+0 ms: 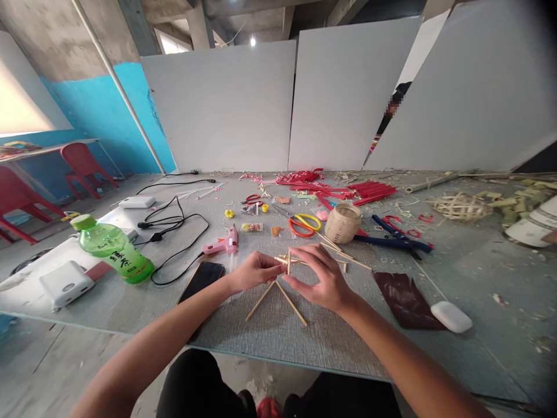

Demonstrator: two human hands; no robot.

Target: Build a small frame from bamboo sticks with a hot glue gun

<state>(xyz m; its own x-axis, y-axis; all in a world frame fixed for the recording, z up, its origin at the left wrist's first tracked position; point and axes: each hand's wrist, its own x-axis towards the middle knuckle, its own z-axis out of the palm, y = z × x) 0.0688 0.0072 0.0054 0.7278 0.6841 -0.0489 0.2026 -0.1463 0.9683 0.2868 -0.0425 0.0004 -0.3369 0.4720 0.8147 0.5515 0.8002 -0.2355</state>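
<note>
My left hand (257,271) is closed in a pinch on a thin wooden stick near the front middle of the table. My right hand (324,277) holds a short upright wooden stick (289,263) between thumb and fingertips, close against the left fingers. Below the hands, two joined sticks (292,302) spread apart in an upside-down V. More sticks (348,255) lie behind the right hand. How the pieces join at my fingertips is partly hidden. Left of my hands are a pink glue gun (223,244) and a dark phone (202,281).
Behind lie orange and yellow scissors (304,225), a round woven pot (343,223), blue-handled pliers (391,238) and red strips (369,190). A green bottle (113,249) and cables stand left. Brown sandpaper (407,299) and a white case (451,316) lie right.
</note>
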